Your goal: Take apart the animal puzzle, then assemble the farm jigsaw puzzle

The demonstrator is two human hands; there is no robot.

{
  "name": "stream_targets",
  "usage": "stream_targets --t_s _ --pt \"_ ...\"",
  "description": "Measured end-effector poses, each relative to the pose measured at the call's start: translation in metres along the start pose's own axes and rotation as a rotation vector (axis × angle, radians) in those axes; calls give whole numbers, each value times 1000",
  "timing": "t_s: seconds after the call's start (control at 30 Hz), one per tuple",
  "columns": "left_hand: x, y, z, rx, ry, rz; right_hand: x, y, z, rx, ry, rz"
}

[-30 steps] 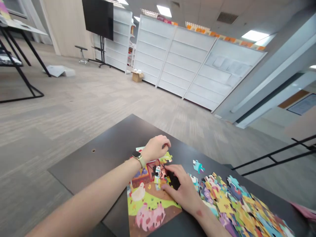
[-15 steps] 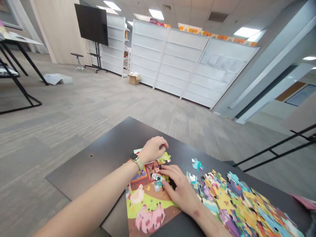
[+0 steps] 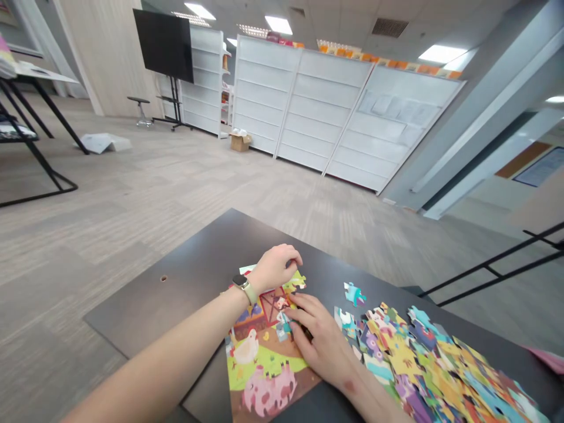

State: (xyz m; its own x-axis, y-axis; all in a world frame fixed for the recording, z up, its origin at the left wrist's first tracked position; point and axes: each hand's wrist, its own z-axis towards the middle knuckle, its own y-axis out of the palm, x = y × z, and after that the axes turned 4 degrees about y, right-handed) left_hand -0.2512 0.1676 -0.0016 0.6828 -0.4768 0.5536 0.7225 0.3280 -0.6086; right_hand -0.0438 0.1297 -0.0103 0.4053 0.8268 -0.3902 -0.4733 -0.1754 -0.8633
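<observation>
A partly joined farm jigsaw puzzle [image 3: 258, 352] lies on the dark table, showing a pink pig, a white hen and a red barn door. My left hand [image 3: 278, 267], with a watch [image 3: 243, 285] on the wrist, rests over the puzzle's far part. Its fingers are loosely bent, with a gap between thumb and forefinger and nothing visible in it. At the puzzle's right side, my right hand [image 3: 321, 335] has its fingertips on a puzzle piece [image 3: 282, 320] with a small figure in a hat. The fingers partly hide that piece and the puzzle's right edge.
A heap of loose puzzle pieces [image 3: 423, 364] spreads over the table's right side. A single turquoise piece [image 3: 353, 294] lies apart beyond it, near a white and blue piece [image 3: 346, 322]. The dark table's [image 3: 194, 252] far edge borders carpeted floor.
My right fingers have shifted slightly at the puzzle's right side. The figure with the hat now shows more clearly and lines up with the picture around it. My left hand has barely moved.
</observation>
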Motion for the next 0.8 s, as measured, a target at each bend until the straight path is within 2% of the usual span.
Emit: stream_targets --t_s 0.27,0.5,0.6,0.67,0.73,0.8 --pt "0 1 0 -28 -1 7 -24 -25 7 -179 65 -101" --pt "1 -2 1 -99 18 40 -21 -21 5 -181 77 -75" --pt "1 -7 -2 -150 33 72 -11 -23 6 -136 45 -76" --pt "-1 -12 -5 -172 25 105 -5 -33 0 -59 48 -106" --pt "-2 -17 -7 -193 11 143 -1 -49 -16 37 99 -158" --pt "0 -22 -8 -220 -5 182 -1 -65 -46 117 164 -219"
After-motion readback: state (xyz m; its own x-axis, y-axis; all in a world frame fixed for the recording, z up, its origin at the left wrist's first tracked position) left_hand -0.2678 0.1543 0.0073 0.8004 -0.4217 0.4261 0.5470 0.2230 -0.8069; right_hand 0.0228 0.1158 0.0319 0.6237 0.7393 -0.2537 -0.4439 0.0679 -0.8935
